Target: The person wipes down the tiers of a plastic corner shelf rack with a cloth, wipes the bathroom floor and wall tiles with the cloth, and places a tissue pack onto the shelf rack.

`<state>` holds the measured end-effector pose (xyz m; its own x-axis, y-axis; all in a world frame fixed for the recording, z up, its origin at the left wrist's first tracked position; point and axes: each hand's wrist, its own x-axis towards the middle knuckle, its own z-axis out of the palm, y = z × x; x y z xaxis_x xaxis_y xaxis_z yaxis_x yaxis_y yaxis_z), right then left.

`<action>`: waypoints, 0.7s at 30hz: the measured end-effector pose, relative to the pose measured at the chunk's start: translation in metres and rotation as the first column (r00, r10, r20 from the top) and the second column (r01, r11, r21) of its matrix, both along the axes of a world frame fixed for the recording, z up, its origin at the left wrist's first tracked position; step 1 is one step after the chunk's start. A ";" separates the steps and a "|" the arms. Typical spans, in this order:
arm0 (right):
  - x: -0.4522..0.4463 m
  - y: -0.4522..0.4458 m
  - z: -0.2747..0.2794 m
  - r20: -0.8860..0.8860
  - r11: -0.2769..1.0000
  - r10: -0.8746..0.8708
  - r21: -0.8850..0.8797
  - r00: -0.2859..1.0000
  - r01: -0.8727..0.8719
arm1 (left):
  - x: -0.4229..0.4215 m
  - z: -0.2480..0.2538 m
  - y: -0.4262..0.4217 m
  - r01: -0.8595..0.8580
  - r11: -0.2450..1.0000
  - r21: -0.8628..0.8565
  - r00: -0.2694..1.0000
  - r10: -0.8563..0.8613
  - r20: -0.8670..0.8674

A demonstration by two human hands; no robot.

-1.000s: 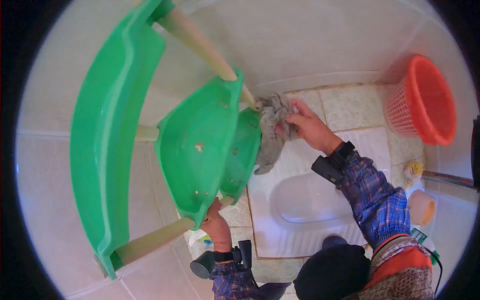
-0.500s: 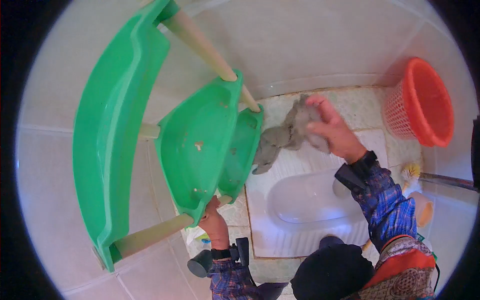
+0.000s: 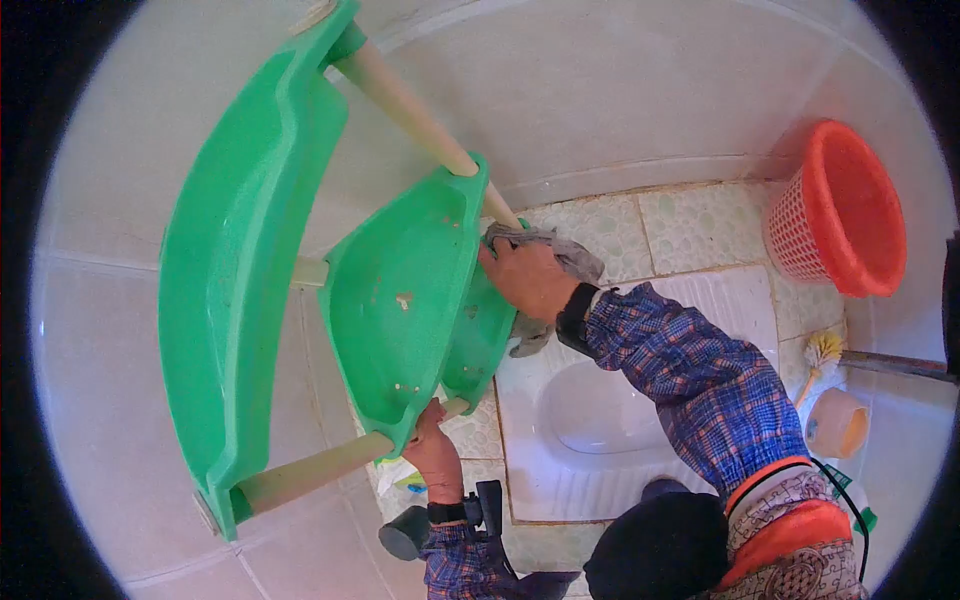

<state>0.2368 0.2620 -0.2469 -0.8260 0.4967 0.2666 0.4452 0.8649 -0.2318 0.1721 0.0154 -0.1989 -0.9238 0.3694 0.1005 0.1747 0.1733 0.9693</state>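
Green shelf (image 3: 385,345) stands at left, its upper tier nearest. Left hand (image 3: 432,455) closed round its pale post (image 3: 320,475), under the middle tier's corner; fingers partly hidden. Right hand (image 3: 532,280), well apart from the left, clasped on grey cloth (image 3: 575,258) at the lowest tier's corner. Squat toilet (image 3: 715,315) below; beyond, brush (image 3: 824,348) and red basket (image 3: 800,225) near the wall (image 3: 640,110).

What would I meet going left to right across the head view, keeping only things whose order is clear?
Leftmost green shelf tier, left hand, right hand with grey cloth, orange-red basket.
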 end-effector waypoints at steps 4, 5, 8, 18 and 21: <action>0.010 0.009 0.001 0.166 0.993 0.077 0.076 0.983 -0.090 | 0.005 -0.006 0.003 -0.108 0.994 0.008 0.994 0.108 -0.009; 0.014 0.008 0.000 0.161 0.994 0.065 0.071 0.985 -0.077 | 0.003 -0.009 0.002 -0.160 0.986 0.038 0.987 0.160 0.011; 0.043 0.008 -0.009 0.084 0.984 0.069 0.160 0.994 -0.082 | 0.002 -0.014 0.002 -0.211 0.976 0.049 0.978 0.210 0.018; 0.017 -0.008 -0.005 0.060 1.000 0.004 -0.030 0.998 -0.002 | -0.010 -0.027 -0.013 -0.062 0.998 0.030 0.998 0.061 0.033; 0.048 -0.005 -0.012 0.013 0.998 0.061 -0.015 0.998 -0.061 | -0.002 -0.021 -0.011 -0.050 0.998 -0.034 0.999 0.049 -0.005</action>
